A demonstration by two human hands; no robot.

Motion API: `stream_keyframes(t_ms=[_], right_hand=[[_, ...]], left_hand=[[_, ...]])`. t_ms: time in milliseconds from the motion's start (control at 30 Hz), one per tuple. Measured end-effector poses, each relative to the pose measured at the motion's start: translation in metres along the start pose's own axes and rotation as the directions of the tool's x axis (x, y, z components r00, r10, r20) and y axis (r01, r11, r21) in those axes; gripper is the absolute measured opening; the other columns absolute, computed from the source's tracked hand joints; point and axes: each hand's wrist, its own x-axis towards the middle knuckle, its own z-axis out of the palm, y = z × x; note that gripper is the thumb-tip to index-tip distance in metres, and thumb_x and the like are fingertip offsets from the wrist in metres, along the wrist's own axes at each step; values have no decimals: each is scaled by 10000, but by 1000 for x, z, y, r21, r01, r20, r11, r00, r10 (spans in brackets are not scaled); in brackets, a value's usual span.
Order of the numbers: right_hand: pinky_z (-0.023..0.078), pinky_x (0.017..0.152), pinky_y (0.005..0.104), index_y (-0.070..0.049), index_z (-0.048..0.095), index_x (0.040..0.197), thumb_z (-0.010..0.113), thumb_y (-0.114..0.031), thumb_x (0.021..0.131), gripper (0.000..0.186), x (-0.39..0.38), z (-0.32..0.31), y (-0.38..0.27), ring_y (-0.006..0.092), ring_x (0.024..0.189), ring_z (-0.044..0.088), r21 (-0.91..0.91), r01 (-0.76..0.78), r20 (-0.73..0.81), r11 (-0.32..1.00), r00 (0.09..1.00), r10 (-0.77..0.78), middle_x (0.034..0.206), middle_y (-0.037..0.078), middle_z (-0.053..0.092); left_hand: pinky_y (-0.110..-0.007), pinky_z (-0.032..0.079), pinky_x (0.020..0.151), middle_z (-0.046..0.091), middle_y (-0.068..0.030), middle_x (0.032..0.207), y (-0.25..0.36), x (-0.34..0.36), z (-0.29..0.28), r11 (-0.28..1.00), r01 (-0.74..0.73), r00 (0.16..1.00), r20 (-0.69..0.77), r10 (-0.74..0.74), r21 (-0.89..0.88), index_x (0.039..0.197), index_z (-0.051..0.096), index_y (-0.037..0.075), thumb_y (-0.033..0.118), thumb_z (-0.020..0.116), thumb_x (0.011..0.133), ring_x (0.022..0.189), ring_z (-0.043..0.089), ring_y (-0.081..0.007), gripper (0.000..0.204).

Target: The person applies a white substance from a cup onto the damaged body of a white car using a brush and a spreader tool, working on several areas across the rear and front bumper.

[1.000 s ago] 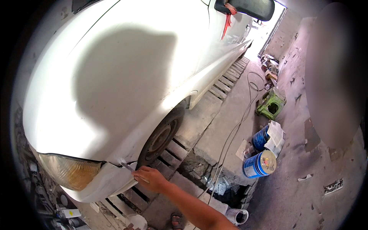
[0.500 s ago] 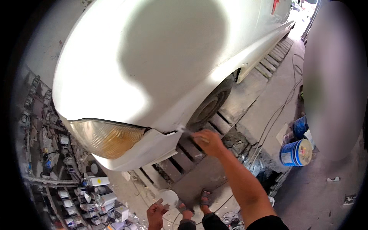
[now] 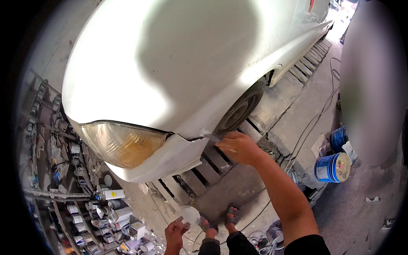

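A white car fender fills the upper middle, with a cloudy headlight at its front corner. My right hand is closed round a thin flat tool like a putty knife. The tool's tip meets the fender's lower edge, beside the bumper corner and just in front of the wheel. Low in the picture, my left hand pinches a small flat brownish-grey piece; its exact kind is unclear. A white round container shows just behind that piece.
Cans and boxes crowd shelving at the lower left. Two blue buckets stand at right, near a cable along the floor. Slatted floor openings run beneath the car. A blurred pale shape covers the far right.
The whole view has shifted slightly, so the car sits a little higher and farther right. My right hand keeps the tool at the same fender edge; my left hand still holds its piece.
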Motion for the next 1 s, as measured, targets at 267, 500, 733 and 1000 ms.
stream_keyframes(t_ms=[267,500,733,1000], right_hand=[[478,741,397,-61,635,1003,573,-144,828,204,4,-18,7,301,874,582,-204,-3,-117,979,993,-21,865,101,605],[482,758,393,-92,642,1008,618,-148,806,211,6,-1,6,294,855,592,-335,168,-43,927,980,-194,892,94,617],[478,724,398,-70,647,991,633,-117,804,194,2,-14,-1,298,819,598,-109,72,-18,991,997,-74,882,111,618],[487,685,378,-56,627,957,643,-88,782,179,9,-21,17,295,794,599,-171,-99,-443,980,897,13,880,115,611]], left_hand=[[-384,572,716,509,-206,1243,2,-4,3,999,28,1000,-12,-29,-26,771,519,11,112,581,878,835,654,-258,159],[-385,556,770,476,-214,1271,9,-4,2,997,26,1000,10,-26,-72,807,543,-44,58,558,874,894,637,-294,123],[-383,558,765,475,-219,1275,11,-5,-4,999,44,998,-41,-45,-26,815,544,-55,63,561,875,888,637,-298,133],[-390,566,731,528,-199,1222,5,-6,-17,999,-18,997,-72,15,-35,818,528,-14,72,552,881,852,649,-280,109]])
